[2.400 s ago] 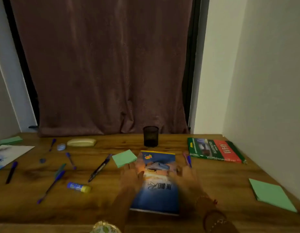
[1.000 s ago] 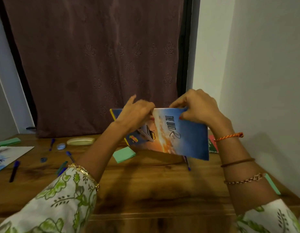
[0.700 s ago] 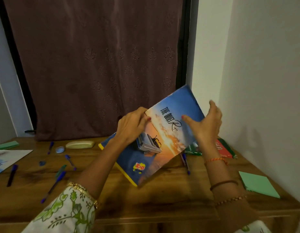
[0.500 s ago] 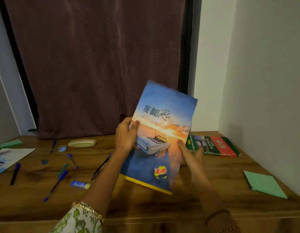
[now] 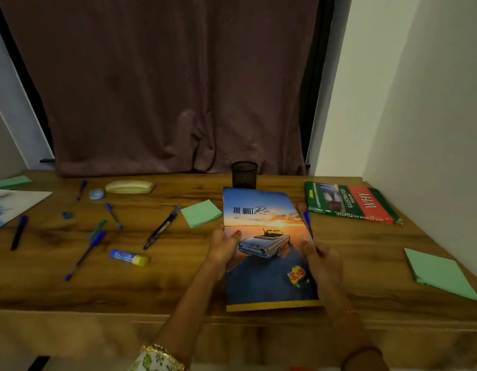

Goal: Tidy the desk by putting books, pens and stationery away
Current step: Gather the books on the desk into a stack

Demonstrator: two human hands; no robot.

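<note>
A blue notebook with a car on its cover lies on the wooden desk near the front edge, title facing me. My left hand grips its left edge, thumb on the cover. At the notebook's right edge my right hand holds it, thumb on the cover. A blue pen lies against the notebook's right side. A dark pen cup stands just behind the notebook. A green and red book lies at the back right.
Several pens are scattered on the left half, along with a glue stick, a black pen, a green sticky pad, a pale case and a sheet of paper. Another green pad lies far right, near the wall.
The notebook was lifted off the desk, turned around in the air and brought back down flat, title now facing me. Both hands stayed on its edges.
</note>
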